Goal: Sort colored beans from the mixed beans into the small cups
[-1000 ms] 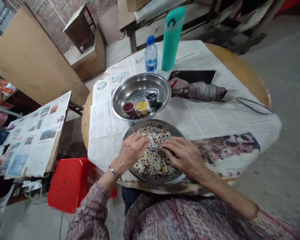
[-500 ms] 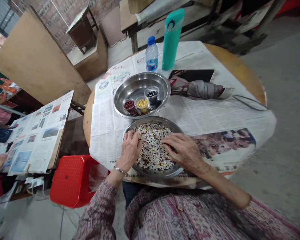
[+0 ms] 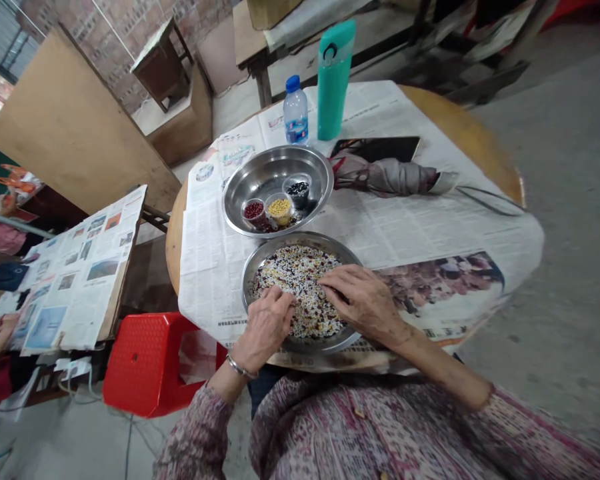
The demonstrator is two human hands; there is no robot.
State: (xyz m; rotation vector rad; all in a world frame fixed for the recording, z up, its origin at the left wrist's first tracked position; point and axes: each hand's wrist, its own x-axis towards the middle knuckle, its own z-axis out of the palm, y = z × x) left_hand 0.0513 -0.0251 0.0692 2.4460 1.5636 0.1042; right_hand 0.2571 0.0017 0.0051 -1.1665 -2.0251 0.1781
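Note:
A steel basin (image 3: 249, 277) in front of me holds a spread of mixed grains and beans (image 3: 307, 267), white, yellow, dark red and black. My left hand (image 3: 266, 325), with a bangle at the wrist, rests over its near left part, fingers curled together. Whatever lies between those fingertips is too small to name. Over the right side is my right hand (image 3: 363, 301), its thumb and fingers drawn together at the grains; their tips are partly hidden. Just beyond, a second steel basin (image 3: 255, 177) holds small cups of red beans (image 3: 254, 211), yellow beans (image 3: 279, 208) and black beans (image 3: 298, 191).
Newspaper (image 3: 205, 267) covers the round table. A water bottle (image 3: 296, 113), a teal flask (image 3: 335, 83), a phone (image 3: 403, 147) and a folded umbrella (image 3: 390, 177) stand or lie at the back. A red stool (image 3: 140, 367) is at left, near another papered table (image 3: 87, 267) where a person's arm shows.
My left hand has moved from the basin's left rim toward me and slightly right, over the near grains. The right hand stays at nearly the same place. The view has shifted slightly.

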